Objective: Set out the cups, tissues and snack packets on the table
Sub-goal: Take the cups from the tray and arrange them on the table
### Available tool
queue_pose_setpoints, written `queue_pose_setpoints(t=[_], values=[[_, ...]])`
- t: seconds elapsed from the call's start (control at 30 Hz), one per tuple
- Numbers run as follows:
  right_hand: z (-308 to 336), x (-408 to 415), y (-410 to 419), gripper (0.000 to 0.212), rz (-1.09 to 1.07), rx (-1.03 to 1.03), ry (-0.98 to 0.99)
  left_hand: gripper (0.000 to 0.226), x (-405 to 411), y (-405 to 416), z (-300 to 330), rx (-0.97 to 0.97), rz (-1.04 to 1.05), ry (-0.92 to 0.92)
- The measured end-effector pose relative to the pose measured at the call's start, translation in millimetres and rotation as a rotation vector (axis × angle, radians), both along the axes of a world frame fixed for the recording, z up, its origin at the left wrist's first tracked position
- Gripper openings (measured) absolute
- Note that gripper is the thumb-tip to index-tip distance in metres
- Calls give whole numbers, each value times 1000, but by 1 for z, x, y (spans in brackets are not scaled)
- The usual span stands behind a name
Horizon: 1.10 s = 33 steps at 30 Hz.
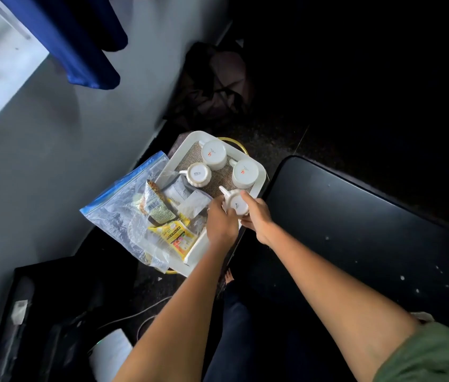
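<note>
Left hand: fingers curled round the near cup, holding its left side.
Right hand: curled round the same cup, on its right side.
Near cup: white, upside down, at the near edge of the tray.
Other cups: three more, upside down on the tray's brown mat.
Snack packets: inside a clear bag lying on the tray's left side.
Counter: dark, just right of the tray.

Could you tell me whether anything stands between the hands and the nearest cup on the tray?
Nothing visible does: the left hand and the right hand already grip the nearest upside-down cup from both sides on the white tray.
</note>
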State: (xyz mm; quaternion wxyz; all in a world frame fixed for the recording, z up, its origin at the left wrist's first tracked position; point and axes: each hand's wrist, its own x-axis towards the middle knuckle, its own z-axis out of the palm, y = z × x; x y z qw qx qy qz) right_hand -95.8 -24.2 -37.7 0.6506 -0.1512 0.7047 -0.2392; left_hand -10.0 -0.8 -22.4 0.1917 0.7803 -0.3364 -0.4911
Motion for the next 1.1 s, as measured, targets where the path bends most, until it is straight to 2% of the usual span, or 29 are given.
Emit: queue_pose_setpoints(t=[0.13, 0.27, 0.4, 0.53, 0.57, 0.73, 0.8, 0.93, 1.1], values=[[7, -13, 17, 35, -79, -20, 18, 33, -17, 23, 9, -47, 44, -14], [17, -36, 37, 53, -125, -4, 26, 25, -39, 39, 25, -71, 72, 30], [31, -68, 56, 39, -152, -12, -3, 11, -61, 50, 33, -19, 113, 85], [40, -108, 76, 25, -252, -1, -94, 15, -89, 59, 33, 111, 227, 282], [41, -118, 82, 20, -275, 1, -130, 22, -97, 62, 34, 157, 216, 326], [49, -163, 111, 21, -442, 21, -299, 47, -133, 78, 43, 404, 20, 529], [47, -182, 124, 27, -502, 30, -330, 49, -148, 86, 43, 480, -35, 592], [43, -210, 142, 28, -563, 45, -322, 34, -174, 101, 43, 489, -70, 581], [41, -230, 157, 28, -504, 93, -288, 39, -195, 111, 37, 400, -25, 526]])
